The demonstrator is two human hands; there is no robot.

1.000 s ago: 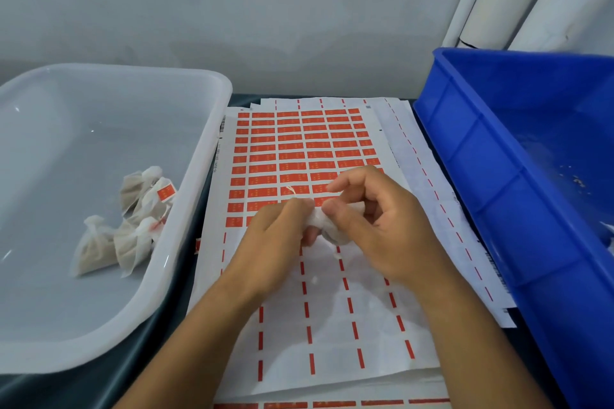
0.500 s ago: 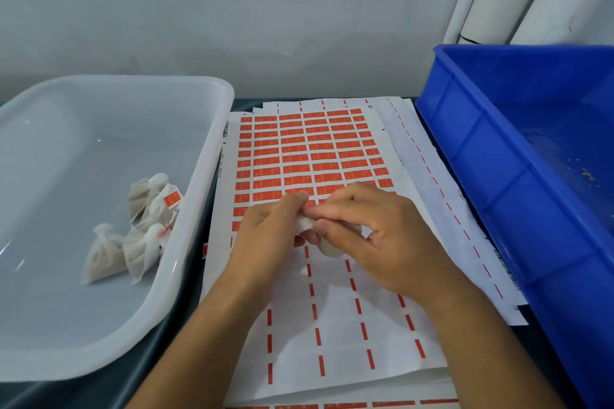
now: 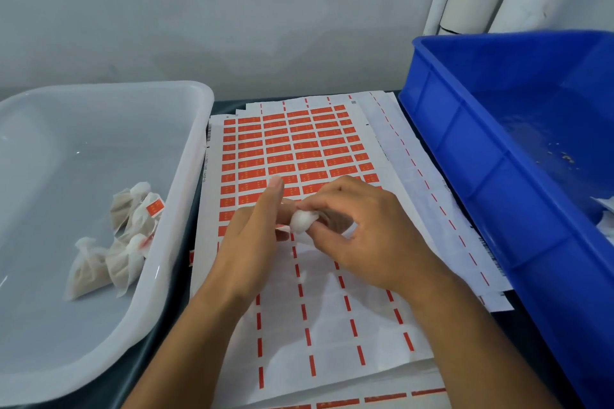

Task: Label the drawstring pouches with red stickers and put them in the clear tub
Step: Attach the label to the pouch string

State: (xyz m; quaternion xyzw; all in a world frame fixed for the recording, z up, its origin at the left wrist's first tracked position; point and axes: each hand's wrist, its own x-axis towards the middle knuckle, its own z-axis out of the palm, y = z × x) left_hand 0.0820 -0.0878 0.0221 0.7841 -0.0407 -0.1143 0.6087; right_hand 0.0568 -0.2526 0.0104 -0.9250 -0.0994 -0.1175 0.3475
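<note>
You hold one small white pouch (image 3: 304,221) just above the sticker sheet (image 3: 292,149), near the middle of the worktop (image 3: 226,104). Your right hand (image 3: 360,232) pinches it between the thumb and the curled fingers, so this grip is closed around the pouch. Your left hand (image 3: 252,229) has its fingers almost straight and they touch the pouch from the left side; I judge that they press or smooth a sticker, but I cannot see a sticker on this pouch.

What could go wrong from here, in my judgement:
- The pouch is soft and rounded, so the sticker may wrinkle or stick only at one edge and then come off in the tub.
- If you press too hard, the thin fabric may slip out of your pinch and fall on the sheet.
- Your left fingers lie close to the lowest red rows, so they could lift or bend a sticker you do not want.
- The throw to the clear tub (image 3: 186,176) on your left is short, but its rim is raised; a careless toss may land on the worktop.

Several labelled pouches (image 3: 126,242) already lie in the tub. The blue bin (image 3: 498,176) stands on your right.

The red stickers carry small pale marks, too small to read. A barcode sits on the sheet's left edge, also unreadable.
</note>
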